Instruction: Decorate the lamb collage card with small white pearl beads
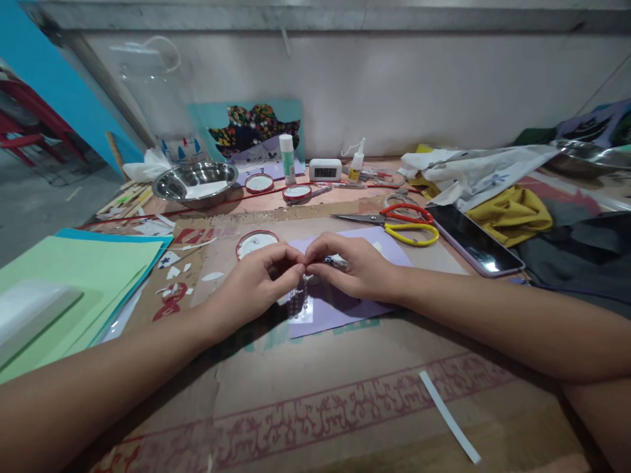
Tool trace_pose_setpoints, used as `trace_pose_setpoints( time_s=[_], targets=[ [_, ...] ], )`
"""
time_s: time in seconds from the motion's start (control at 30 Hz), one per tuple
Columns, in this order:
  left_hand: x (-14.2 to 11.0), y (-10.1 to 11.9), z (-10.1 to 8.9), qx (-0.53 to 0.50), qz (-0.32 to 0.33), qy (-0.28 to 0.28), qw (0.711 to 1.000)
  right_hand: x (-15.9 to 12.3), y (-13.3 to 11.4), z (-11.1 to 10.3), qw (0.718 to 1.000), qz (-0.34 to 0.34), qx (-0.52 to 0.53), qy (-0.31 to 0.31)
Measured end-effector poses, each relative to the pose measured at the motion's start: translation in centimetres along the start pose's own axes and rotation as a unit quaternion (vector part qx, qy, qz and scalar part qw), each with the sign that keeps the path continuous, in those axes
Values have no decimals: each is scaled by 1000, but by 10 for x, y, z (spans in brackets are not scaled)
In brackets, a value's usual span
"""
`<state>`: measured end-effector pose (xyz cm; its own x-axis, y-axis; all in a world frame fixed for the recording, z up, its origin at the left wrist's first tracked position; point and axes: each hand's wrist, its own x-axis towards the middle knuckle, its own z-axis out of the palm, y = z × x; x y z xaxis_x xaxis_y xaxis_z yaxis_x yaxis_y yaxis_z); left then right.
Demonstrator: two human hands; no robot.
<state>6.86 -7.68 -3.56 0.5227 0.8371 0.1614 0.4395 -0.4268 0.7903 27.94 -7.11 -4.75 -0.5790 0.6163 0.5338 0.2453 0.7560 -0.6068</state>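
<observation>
My left hand and my right hand meet at their fingertips above a purple sheet of paper. Both are closed in a pinch, and whatever lies between the fingertips is too small or hidden to make out. Just under the fingers, a small clear sheet of round gem stickers rests on the purple paper's left part. Something shiny and patterned shows partly behind my right fingers. Beyond my left hand lies a round red-rimmed lid. Scissors with red and yellow handles lie past my right hand.
Green paper sheets lie left, near white scraps. Behind stand a steel bowl, glue stick, small clock and glue bottle. A phone and yellow cloth lie right. A white strip is near the front.
</observation>
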Motion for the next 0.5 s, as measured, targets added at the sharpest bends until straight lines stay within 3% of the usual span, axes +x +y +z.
trace_pose_setpoints(
  time_s=[0.3, 0.5],
  targets=[
    [-1, -2, 0, 101, 81, -21, 991, -2, 2, 1, 999, 22, 30, -25],
    [1, -6, -2, 83, 71, -43, 993, -2, 5, 2, 998, 40, 27, -39]
  ],
)
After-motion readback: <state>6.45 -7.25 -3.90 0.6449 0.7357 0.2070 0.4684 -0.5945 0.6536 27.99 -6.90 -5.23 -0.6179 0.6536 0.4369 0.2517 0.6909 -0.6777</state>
